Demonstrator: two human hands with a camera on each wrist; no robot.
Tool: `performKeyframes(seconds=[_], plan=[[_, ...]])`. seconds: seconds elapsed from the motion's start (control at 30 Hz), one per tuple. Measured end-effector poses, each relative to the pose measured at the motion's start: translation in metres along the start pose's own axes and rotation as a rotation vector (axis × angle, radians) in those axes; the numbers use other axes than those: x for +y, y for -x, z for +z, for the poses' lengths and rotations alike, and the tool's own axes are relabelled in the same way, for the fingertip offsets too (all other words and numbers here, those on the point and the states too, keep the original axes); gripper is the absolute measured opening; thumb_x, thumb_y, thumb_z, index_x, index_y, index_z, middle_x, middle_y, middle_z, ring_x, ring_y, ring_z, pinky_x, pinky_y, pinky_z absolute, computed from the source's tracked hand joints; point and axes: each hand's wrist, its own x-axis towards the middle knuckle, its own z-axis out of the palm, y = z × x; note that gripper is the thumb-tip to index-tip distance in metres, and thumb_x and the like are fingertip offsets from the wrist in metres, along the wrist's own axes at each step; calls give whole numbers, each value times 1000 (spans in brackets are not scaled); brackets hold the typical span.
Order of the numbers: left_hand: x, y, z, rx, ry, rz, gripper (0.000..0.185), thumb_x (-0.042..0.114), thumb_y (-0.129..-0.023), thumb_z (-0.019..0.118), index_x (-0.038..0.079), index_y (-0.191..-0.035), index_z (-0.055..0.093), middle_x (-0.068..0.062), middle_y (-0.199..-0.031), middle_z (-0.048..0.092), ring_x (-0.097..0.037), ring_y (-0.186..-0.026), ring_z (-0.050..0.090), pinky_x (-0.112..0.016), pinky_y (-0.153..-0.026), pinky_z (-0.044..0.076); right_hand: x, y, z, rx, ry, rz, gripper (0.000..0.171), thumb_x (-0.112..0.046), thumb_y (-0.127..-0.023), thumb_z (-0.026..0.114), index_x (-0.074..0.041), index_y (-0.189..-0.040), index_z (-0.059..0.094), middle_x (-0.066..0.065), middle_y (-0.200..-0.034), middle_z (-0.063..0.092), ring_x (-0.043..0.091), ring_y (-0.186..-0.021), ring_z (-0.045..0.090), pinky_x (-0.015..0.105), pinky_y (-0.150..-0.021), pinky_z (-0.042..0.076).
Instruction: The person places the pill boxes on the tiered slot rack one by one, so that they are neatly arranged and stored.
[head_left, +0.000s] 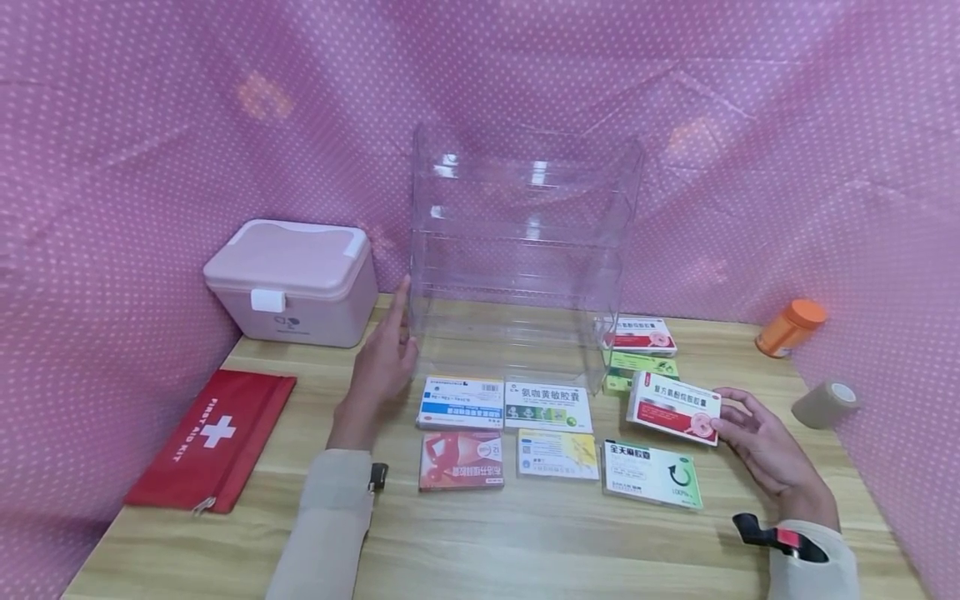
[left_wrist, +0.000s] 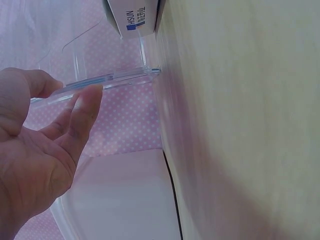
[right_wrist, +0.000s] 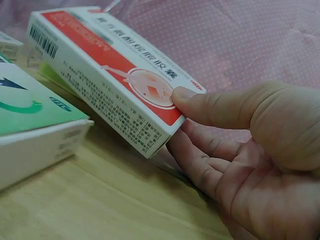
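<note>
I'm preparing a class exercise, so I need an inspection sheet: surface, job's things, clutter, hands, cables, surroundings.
Surface: wood-grain table.
Job's things: clear tiered rack, upright; held red-and-white box, tilted; other medicine boxes in front of the rack and at its right.
Clutter: pink lidded case and red first-aid pouch, left; orange bottle and beige roll, right.
Hands: left hand pinches the rack's side; right hand pinches the held box's end.
Cables: nothing seen.
Surroundings: pink dotted cloth behind and on both sides.
</note>
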Motion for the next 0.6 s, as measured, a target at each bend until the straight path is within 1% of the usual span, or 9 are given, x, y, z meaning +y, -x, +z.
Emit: performKeyframes(seconds=[0.13, 0.23, 0.3, 0.4, 0.43, 0.5, 0.53, 0.6], plan=[[0, 1, -2, -1, 5, 1, 106, 9, -105, 57, 68, -160, -12, -18, -169, 44, -44, -126, 66, -64, -97, 62, -2, -3, 6, -36, -46, -15, 46, 2, -106, 60, -24, -143, 51, -15, -123, 71, -2, -113, 69, 15, -92, 58], [0, 2, -3, 3, -6, 0, 106, 9, -106, 57, 67, -161, -13, -17, -169, 44, -45, -126, 66, -64, -96, 62, -8, -7, 15, -55, -92, -29, 48, 3, -106, 58, -23, -146, 49, -13, -125, 71, 1, -114, 70, 17, -93, 60], [-1, 3, -3, 7, -9, -5, 105, 9, -106, 56, 67, -161, -13, -17, -170, 43, -45, -127, 66, -66, -97, 61, -16, -10, 24, -60, -143, -66, 49, 5, -106, 57, -23, -146, 49, -11, -125, 72, 2, -114, 72, 19, -93, 62], [-1, 3, -4, 8, -1, -9, 107, 8, -106, 56, 68, -160, -14, -17, -171, 41, -46, -129, 65, -66, -99, 60, -33, -13, 39, -52, -221, -172, 49, 11, -105, 54, -20, -144, 52, -7, -125, 73, 6, -112, 73, 20, -91, 64], [-1, 3, -4, 5, 2, -8, 107, 8, -106, 56, 68, -160, -14, -16, -172, 40, -46, -130, 64, -66, -100, 60, -40, -13, 45, -35, -231, -212, 49, 12, -104, 54, -19, -142, 53, -6, -125, 73, 6, -112, 73, 20, -91, 64], [0, 2, -4, -2, 7, -6, 107, 7, -105, 56, 68, -160, -14, -16, -172, 40, -45, -131, 64, -66, -100, 60, -56, -12, 57, 13, -217, -279, 48, 13, -102, 57, -16, -140, 55, -5, -124, 73, 4, -112, 73, 17, -91, 63], [1, 2, -3, -3, 8, -5, 108, 7, -105, 57, 68, -160, -14, -16, -172, 40, -45, -131, 64, -65, -100, 61, -65, -12, 65, 50, -202, -304, 48, 12, -101, 60, -16, -140, 56, -5, -124, 72, 4, -112, 72, 16, -91, 62], [1, 1, -2, -5, 6, 1, 108, 7, -105, 57, 68, -160, -13, -16, -171, 42, -44, -129, 66, -64, -98, 61, -85, -13, 81, 139, -130, -341, 47, 9, -99, 67, -16, -138, 58, -6, -121, 72, 2, -110, 71, 13, -90, 60]])
